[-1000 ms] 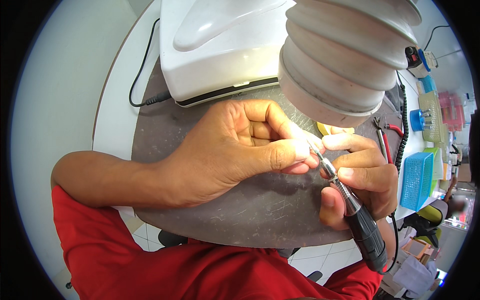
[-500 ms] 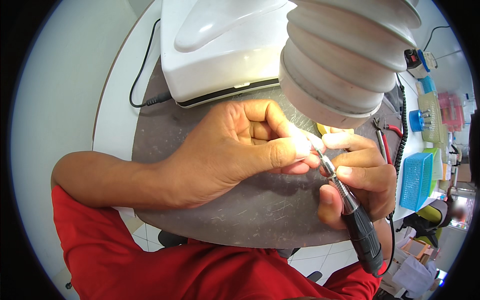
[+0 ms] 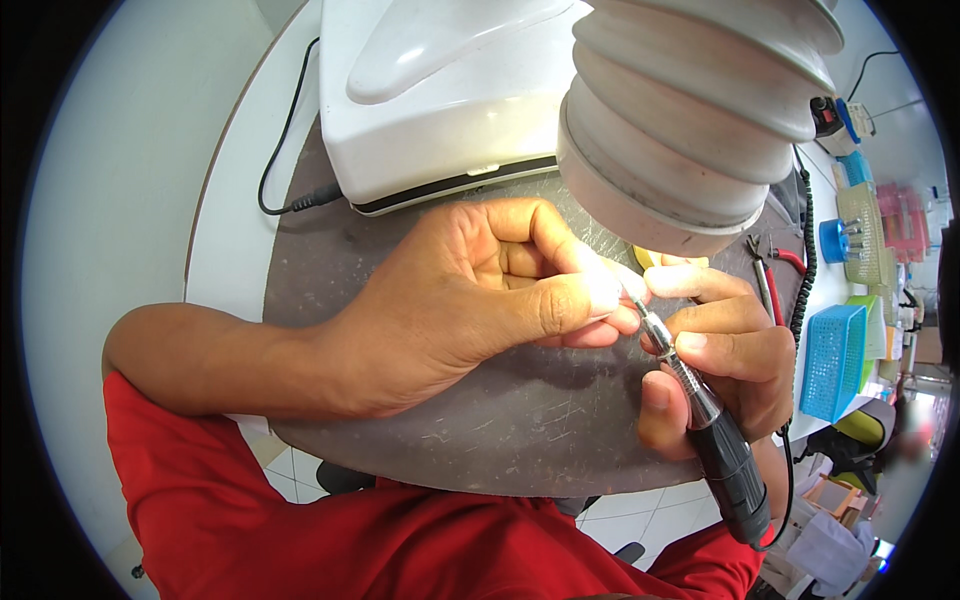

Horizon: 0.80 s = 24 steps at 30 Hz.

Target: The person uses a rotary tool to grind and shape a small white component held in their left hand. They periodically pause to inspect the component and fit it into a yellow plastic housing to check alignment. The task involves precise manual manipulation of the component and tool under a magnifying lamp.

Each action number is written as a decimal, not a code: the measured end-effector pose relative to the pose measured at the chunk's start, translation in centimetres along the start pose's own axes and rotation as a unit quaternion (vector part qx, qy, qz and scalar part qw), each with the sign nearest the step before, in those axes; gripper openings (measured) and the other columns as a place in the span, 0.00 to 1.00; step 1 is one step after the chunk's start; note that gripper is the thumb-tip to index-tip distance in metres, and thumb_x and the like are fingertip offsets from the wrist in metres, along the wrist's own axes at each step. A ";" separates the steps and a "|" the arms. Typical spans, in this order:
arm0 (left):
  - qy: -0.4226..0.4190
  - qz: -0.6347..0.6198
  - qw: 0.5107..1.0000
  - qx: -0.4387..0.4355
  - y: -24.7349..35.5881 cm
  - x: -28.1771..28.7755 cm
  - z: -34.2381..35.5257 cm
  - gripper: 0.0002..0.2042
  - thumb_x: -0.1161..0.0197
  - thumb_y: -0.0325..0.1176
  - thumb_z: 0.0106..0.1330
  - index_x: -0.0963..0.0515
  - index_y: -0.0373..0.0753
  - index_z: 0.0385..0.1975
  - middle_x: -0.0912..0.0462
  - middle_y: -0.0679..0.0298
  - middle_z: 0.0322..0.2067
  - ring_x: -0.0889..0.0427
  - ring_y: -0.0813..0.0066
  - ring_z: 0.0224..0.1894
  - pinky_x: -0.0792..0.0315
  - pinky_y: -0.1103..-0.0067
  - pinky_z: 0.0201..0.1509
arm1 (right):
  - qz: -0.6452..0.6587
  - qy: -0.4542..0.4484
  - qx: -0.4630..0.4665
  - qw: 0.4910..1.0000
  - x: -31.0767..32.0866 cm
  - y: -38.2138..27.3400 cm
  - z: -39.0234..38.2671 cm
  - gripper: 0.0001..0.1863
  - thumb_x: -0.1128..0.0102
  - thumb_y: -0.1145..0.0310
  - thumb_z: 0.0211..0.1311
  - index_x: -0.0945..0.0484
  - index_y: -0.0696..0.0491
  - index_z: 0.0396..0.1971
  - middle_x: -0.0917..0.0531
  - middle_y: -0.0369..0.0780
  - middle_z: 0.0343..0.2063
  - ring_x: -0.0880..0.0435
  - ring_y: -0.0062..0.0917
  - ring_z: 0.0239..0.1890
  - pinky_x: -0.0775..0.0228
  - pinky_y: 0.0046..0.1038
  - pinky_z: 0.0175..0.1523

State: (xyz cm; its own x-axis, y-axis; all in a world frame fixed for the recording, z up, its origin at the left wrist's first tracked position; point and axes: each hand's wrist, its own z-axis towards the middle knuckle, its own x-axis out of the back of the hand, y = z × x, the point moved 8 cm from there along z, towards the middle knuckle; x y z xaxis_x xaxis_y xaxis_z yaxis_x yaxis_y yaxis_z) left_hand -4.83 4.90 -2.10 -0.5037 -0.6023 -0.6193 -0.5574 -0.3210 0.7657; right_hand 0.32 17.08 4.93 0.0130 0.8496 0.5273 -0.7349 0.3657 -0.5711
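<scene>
My left hand (image 3: 500,300) is closed in a pinch, thumb against the forefinger. Whatever sits between those fingertips is washed out by bright light and too small to name. In my right hand (image 3: 735,340) is a rotary handpiece (image 3: 725,465) with a silver front and black grip, its cable leaving the lower end. The handpiece slants up to the left, and its thin tip meets the left fingertips. Right above the hands hangs a ribbed white suction hose (image 3: 690,130) with its mouth tilted downward. A yellow piece (image 3: 645,257) lies partly hidden behind my right fingers.
A white machine housing (image 3: 450,130) stands at the back, a black plug and cable (image 3: 315,198) at its left. Red-handled pliers (image 3: 768,275) and a coiled black cord (image 3: 803,250) lie at right, beside a blue basket (image 3: 834,360). The grey worktop (image 3: 480,430) is scratched.
Both hands stay almost where they were, with the handpiece tip still at the left fingertips. The handpiece and right fingers have shifted very slightly to the right.
</scene>
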 end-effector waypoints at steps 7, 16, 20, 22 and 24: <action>0.029 -0.008 1.000 -0.008 0.0 0.4 0.0 0.20 0.38 0.25 0.60 0.33 0.29 0.52 0.22 0.55 0.45 0.21 0.72 0.46 0.24 0.80 0.52 | 0.010 -0.005 0.004 1.000 -0.1 0.3 0.0 0.15 0.40 0.72 0.54 0.33 0.58 0.40 0.23 0.45 0.28 0.21 0.42 0.40 0.30 0.47 0.50; 0.025 0.003 1.000 -0.002 0.1 0.3 0.1 0.21 0.38 0.25 0.60 0.33 0.28 0.53 0.22 0.53 0.45 0.21 0.71 0.47 0.24 0.79 0.51 | -0.027 -0.012 0.003 1.000 0.1 -0.1 0.4 0.16 0.35 0.74 0.48 0.30 0.57 0.37 0.23 0.42 0.26 0.19 0.41 0.37 0.28 0.42 0.47; 0.032 0.015 0.999 0.009 0.1 0.4 0.0 0.21 0.38 0.25 0.60 0.33 0.27 0.53 0.23 0.52 0.46 0.21 0.71 0.48 0.24 0.79 0.52 | -0.040 0.006 -0.005 0.999 0.2 0.1 0.6 0.17 0.31 0.75 0.42 0.28 0.55 0.33 0.21 0.40 0.25 0.17 0.39 0.38 0.25 0.37 0.43; 0.027 0.017 0.999 0.019 0.0 0.4 0.0 0.21 0.38 0.25 0.60 0.33 0.27 0.53 0.23 0.52 0.46 0.21 0.71 0.48 0.24 0.80 0.52 | -0.049 0.019 -0.017 0.998 0.4 0.1 0.6 0.17 0.29 0.76 0.41 0.27 0.54 0.32 0.21 0.40 0.25 0.16 0.39 0.38 0.24 0.35 0.41; 0.027 0.006 0.999 0.017 0.1 0.4 0.0 0.21 0.38 0.24 0.60 0.32 0.27 0.52 0.23 0.52 0.47 0.21 0.72 0.47 0.24 0.80 0.51 | -0.037 0.035 -0.013 0.999 0.5 0.2 0.5 0.17 0.30 0.76 0.41 0.27 0.55 0.33 0.21 0.41 0.25 0.16 0.39 0.38 0.24 0.35 0.41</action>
State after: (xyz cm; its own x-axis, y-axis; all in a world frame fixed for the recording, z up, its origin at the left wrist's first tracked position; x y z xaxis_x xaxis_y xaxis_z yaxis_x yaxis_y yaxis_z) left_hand -5.08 4.65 -2.30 -0.4756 -0.6443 -0.5988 -0.5739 -0.2886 0.7664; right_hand -0.16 17.46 5.37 0.1146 0.8437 0.5245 -0.7124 0.4377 -0.5485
